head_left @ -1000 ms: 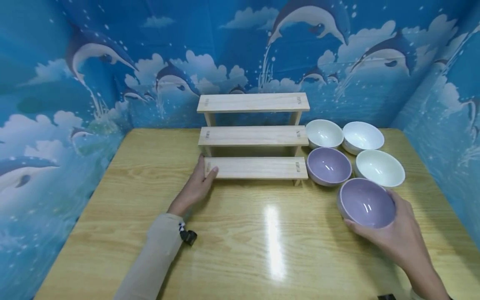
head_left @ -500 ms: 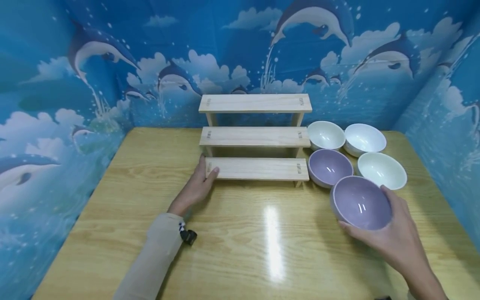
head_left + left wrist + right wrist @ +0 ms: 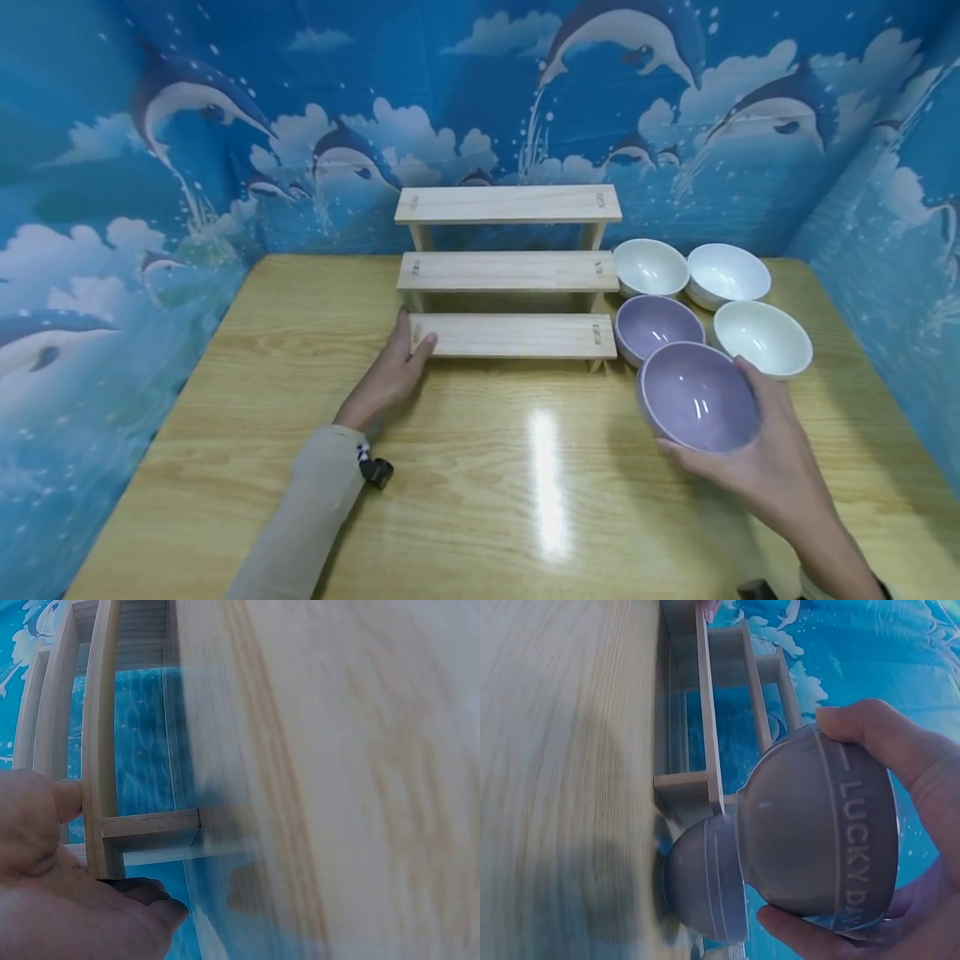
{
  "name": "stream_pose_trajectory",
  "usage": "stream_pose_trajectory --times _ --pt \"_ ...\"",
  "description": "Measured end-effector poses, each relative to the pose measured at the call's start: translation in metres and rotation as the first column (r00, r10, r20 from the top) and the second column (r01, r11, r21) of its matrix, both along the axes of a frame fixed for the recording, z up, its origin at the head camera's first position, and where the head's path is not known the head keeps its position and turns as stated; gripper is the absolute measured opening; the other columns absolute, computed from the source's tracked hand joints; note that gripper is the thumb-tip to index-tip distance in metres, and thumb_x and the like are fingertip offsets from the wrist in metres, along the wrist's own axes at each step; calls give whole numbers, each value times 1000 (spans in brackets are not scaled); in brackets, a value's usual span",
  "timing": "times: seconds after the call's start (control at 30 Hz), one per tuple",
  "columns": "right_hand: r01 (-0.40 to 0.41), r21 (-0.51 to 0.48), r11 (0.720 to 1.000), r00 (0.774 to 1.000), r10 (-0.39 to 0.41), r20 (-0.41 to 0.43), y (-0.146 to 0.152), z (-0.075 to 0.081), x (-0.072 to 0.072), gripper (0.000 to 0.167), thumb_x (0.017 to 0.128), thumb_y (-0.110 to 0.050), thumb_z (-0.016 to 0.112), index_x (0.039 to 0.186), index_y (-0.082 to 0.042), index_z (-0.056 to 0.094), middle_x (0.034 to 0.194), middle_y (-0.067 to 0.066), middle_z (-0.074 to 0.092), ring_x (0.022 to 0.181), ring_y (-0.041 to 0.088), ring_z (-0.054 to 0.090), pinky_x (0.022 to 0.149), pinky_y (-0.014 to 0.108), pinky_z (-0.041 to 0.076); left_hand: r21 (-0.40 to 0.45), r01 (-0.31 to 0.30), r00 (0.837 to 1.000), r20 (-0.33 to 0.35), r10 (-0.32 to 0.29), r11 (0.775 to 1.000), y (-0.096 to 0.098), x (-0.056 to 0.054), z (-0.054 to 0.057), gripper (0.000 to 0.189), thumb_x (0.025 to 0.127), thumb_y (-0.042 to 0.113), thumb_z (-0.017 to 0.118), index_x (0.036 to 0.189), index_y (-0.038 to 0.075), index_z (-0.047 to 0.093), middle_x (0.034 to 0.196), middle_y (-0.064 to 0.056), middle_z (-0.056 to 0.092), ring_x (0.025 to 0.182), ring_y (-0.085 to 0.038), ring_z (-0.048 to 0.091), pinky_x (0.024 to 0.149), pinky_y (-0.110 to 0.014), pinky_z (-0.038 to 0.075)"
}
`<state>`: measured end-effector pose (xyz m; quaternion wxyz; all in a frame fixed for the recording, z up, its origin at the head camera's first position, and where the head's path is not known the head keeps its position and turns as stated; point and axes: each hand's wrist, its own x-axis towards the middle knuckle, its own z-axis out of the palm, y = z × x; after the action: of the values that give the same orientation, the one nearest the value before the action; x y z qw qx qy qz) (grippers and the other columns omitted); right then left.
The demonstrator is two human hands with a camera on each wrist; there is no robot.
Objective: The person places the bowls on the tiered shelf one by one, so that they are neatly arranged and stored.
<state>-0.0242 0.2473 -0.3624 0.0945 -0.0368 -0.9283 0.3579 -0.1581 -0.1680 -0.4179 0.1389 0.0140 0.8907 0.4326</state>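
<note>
Table (image 3: 465,483) beneath rack (image 3: 506,271), four bowls (image 3: 759,337)

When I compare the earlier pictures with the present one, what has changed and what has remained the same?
The right hand has carried the held purple bowl leftward and slightly forward, so it now hides part of the other purple bowl. Nothing was newly grasped or released. The left hand still grips the wooden stand; the other bowls stayed put.

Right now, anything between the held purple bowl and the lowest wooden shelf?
Partly: the other purple bowl stands by the right end of the lowest shelf, beyond the held bowl, so a low path might clip it. Nothing visible blocks the front. The left hand grips the shelf's left end.
</note>
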Motion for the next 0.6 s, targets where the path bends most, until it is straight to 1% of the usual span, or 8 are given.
stream_pose_trajectory --times 0.27,0.4,0.6 --pt "-53 -19 998 998 53 -29 -12 6 -6 134 54 -35 102 160 -6 26 145 31 42 120 51 47 83 72 43 4 12 1000 -28 -12 1000 1 -1 0 83 109 49 32 159 4 -17 167 -18 -13 154 -30 -4 125 -47 3" --pt "-90 -42 995 995 88 -44 -17 8 -10 135 53 -34 103 161 -7 25 147 31 41 122 52 46 85 75 42 6 14 1000 -28 -14 1000 1 -1 0 81 110 46 32 159 3 -17 167 -19 -13 154 -30 -4 125 -47 3" --pt "-141 -48 989 988 138 -68 -26 11 -15 135 52 -33 103 161 -8 26 150 29 39 124 51 46 86 72 43 0 0 1000 -19 0 1000 0 0 1 82 110 47 32 159 4 -17 167 -18 -13 154 -30 -4 125 -47 2"
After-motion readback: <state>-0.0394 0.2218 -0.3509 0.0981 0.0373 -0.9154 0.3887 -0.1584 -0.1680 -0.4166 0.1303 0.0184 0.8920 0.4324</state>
